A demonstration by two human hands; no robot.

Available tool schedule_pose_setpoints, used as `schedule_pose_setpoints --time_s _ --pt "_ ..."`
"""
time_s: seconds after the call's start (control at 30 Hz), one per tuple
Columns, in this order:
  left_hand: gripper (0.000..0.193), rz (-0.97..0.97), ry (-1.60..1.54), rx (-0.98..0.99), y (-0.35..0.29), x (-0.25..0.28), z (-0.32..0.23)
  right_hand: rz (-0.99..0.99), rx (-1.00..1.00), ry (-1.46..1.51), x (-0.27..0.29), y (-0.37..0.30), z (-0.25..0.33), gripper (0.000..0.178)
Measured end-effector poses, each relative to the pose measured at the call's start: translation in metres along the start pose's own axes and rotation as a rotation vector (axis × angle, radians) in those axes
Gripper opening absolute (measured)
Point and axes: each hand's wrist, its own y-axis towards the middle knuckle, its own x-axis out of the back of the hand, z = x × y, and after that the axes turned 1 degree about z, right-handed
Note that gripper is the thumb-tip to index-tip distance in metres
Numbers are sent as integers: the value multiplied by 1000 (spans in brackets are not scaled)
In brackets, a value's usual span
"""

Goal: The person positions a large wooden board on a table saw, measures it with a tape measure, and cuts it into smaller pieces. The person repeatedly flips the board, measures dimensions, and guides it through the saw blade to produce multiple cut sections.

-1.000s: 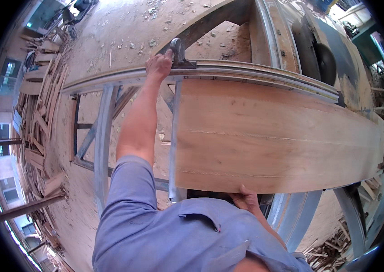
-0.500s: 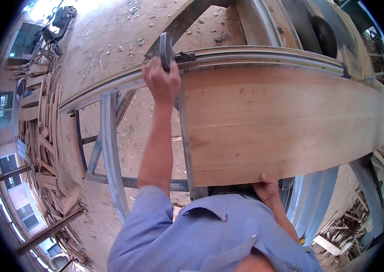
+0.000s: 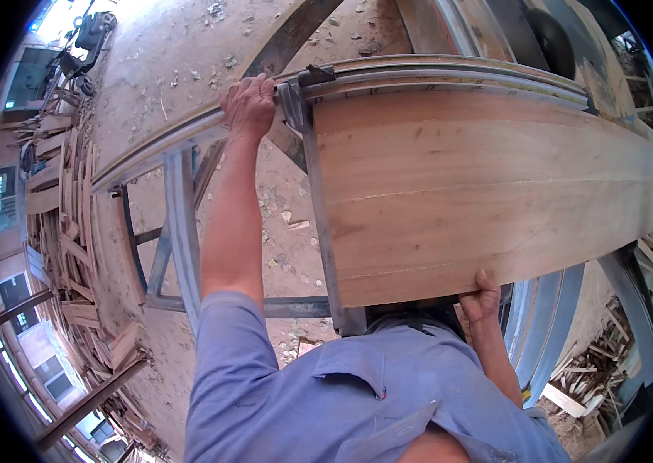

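Observation:
A wide wooden panel (image 3: 481,193) with seams between its boards lies flat in front of me on a metal frame. My left hand (image 3: 248,108) is curled over the long metal rail (image 3: 164,139) running along the panel's far side, left of its corner. Beside that hand, apart from it, a grey metal handle (image 3: 294,108) sits at the panel's far left corner, under a dark catch on the rail. My right hand (image 3: 482,299) grips the near edge of the panel, thumb on top; the other fingers are mostly hidden beneath.
A grey upright (image 3: 181,224) and crossbars of the frame stand left of the panel. Piled wood strips (image 3: 72,231) line the far left wall, and scrap wood (image 3: 593,370) lies at lower right. A dark wheel-like part (image 3: 550,42) sits beyond the rail.
My left hand has let go of the grey handle and moved left onto the rail. The handle, upright before, now hangs lower at the panel's corner. My right hand has slid slightly right.

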Motion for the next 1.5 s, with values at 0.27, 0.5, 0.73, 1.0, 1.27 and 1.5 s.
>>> schedule_pose_setpoints --time_s 0.27,0.5,0.73,1.0,1.27,1.5 --pt "36 -34 1 -69 7 -16 -12 -35 43 -10 5 0 -7 68" --pt "36 -33 29 -80 6 -13 -11 -35 61 -17 -3 -4 -10 69" --pt "39 -25 -8 -30 6 -12 -13 -55 64 -18 -6 -5 -11 71" --pt "40 -4 -28 -26 6 -13 -11 -32 22 10 -1 -4 -11 70" --pt "38 10 -28 -21 8 -12 -12 -62 29 -9 -9 -7 -13 70" --pt "37 -10 -28 -28 9 -15 -10 29 -12 -6 -4 -8 -12 69"
